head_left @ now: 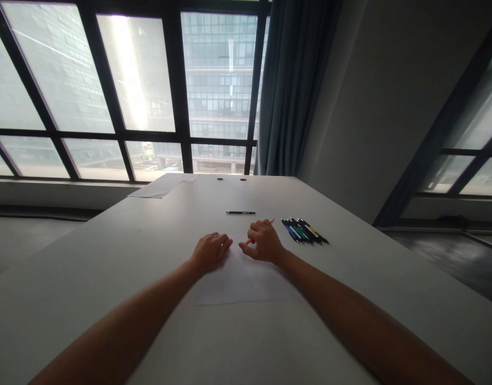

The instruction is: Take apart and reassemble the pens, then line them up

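Now, red pen (262, 230) gripped in right hand (265, 241), left hand (210, 251) curled, resting on white paper (241, 280)

The table (109, 267) looks smooth and matt, pale grey; the sheet (241, 283) under both hands is thin white paper, matt; the pens (304, 231) look like glossy plastic; the curtain (294, 85) is blue cloth, matt, in soft folds.

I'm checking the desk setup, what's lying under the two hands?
A white sheet of paper lies flat on the table under both the left hand and the right hand. Whatever the palms cover stays hidden.
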`<state>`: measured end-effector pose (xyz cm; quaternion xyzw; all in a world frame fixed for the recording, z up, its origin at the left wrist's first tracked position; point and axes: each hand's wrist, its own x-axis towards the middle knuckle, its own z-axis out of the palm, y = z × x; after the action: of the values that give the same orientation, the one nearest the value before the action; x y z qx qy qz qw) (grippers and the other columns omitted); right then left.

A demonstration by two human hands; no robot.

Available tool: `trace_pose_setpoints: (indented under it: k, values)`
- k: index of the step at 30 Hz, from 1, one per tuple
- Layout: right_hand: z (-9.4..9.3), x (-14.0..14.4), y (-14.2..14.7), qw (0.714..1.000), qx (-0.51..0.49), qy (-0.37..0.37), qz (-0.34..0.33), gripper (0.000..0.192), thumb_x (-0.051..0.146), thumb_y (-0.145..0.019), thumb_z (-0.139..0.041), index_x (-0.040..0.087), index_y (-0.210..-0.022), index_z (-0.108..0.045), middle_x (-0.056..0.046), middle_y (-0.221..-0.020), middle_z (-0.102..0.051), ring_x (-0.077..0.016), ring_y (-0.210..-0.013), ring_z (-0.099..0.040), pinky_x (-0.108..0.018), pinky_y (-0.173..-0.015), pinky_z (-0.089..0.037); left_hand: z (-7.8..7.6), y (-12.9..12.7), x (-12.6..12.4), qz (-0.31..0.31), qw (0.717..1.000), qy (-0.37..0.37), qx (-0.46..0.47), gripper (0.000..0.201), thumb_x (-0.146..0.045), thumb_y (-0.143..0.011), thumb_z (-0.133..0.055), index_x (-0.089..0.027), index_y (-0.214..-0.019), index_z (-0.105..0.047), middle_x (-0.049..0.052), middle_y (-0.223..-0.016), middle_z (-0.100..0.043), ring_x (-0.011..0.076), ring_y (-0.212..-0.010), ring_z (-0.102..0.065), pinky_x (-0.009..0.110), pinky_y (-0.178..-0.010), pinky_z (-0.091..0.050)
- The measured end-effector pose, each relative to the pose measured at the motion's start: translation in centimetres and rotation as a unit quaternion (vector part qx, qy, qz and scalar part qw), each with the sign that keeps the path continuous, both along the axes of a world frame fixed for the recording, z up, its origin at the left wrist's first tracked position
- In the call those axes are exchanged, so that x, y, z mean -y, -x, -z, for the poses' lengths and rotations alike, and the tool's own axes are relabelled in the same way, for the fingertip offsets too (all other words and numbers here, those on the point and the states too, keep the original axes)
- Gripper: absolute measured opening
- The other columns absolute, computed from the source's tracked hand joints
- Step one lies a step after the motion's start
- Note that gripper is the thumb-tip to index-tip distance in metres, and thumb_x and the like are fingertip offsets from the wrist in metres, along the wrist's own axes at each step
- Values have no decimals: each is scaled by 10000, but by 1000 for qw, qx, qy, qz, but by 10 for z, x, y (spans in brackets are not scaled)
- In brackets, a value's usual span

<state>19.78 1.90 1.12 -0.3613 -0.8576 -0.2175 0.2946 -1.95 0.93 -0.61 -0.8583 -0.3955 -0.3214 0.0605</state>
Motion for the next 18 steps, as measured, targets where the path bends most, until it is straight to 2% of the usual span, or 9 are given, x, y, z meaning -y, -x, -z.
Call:
trace_pose_setpoints:
  k: [9,18]
  values:
    - [-1,1,0,1000,-2,5,-6,482,549,-857,-507,160,-574,-526,-38,-666,-501,-157,-671,-411,-329,-693,-260,-2,-2,2,-15,999,19,-20,302,-316,-949,-394,-190,-758,-591,23,-651,-583,152,-639,-548,256,-612,-385]
    - [-1,1,-1,1000,7,-1,7,409,457,-841,-530,163,-558,-511,-32,-652,-487,-162,-683,-404,-335,-707,-240,-6,-2,4,-27,999,29,-25,318,-323,-949,-386,-188,-757,-602,27,-657,-584,148,-639,-544,249,-615,-386]
